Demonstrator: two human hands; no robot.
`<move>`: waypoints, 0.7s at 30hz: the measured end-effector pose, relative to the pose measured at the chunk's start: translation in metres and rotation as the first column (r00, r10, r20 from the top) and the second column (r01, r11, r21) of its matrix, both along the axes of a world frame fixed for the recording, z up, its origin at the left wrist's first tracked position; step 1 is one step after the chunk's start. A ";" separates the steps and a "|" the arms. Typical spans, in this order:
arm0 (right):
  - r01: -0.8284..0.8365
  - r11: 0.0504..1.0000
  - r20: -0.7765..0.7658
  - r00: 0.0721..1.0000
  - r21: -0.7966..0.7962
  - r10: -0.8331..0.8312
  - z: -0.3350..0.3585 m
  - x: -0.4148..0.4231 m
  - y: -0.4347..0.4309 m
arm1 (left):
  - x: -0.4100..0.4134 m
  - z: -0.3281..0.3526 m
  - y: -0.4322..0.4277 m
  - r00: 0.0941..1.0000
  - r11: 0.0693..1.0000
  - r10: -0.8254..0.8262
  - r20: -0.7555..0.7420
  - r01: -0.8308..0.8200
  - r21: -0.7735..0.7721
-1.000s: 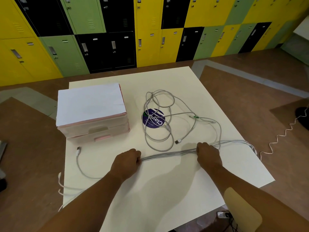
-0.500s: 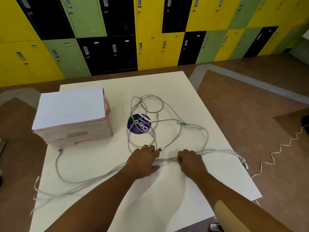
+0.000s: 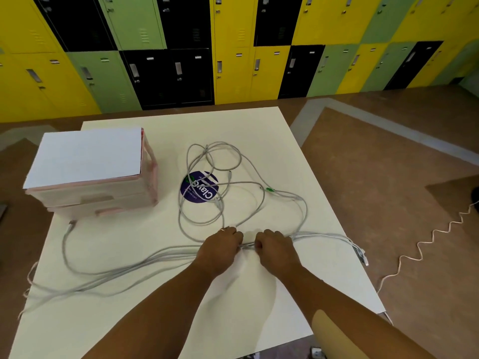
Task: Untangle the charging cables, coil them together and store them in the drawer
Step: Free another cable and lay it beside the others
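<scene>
Both hands sit knuckles-up near the middle of the cream counter [image 3: 233, 125], a little toward its near edge; the left hand [image 3: 223, 246] is curled round a bunch of grey cables [image 3: 324, 234], and the right hand [image 3: 274, 248] is curled round the same bunch just beside it, with only a short stretch of strands showing between the two fists; a ring [image 3: 222, 230] shows on one left finger.

From the right hand the bunch runs toward the counter's right edge, where several plugs [image 3: 361, 255] lie at the rim; from the left hand the strands fan out toward the left edge and trail over it; one strand bends back up, and its plug [image 3: 71, 224] lies just in front of the drawer unit [image 3: 103, 200].

Beyond the hands, loose loops [image 3: 197, 223] of the same cables lie tangled across the middle of the counter, partly over a round purple sticker [image 3: 199, 189]; a small green tag [image 3: 269, 189] sits on one strand to the right of the sticker.

The drawer unit stands at the far left corner, pale pink, two drawer fronts facing the near edge, a white sheet [image 3: 85, 156] flat on top; it is well apart from both hands.

Yellow, green and black lockers [image 3: 181, 47] line the wall behind; a wavy white cord [image 3: 427, 237] lies on the brown floor to the right.
</scene>
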State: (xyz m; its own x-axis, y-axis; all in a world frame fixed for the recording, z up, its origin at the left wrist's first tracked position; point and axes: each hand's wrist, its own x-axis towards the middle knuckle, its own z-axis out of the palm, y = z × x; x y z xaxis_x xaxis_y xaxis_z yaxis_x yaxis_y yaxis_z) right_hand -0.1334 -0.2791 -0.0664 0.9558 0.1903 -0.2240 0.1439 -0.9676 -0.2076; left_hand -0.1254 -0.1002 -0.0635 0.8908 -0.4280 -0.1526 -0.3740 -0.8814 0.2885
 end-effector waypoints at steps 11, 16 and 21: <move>0.020 0.999 -0.084 0.996 0.035 -0.017 0.006 0.007 -0.007 | 0.001 -0.005 0.003 0.997 0.999 -0.031 0.070 0.033 -0.033; 0.086 0.996 -0.032 0.996 -0.003 -0.086 0.009 0.009 -0.025 | 0.002 -0.004 0.002 0.997 0.999 -0.028 0.068 0.029 -0.013; 0.098 0.994 0.004 0.995 -0.046 -0.098 0.017 0.015 -0.047 | 0.005 -0.007 0.002 0.996 0.999 -0.031 0.081 0.032 -0.012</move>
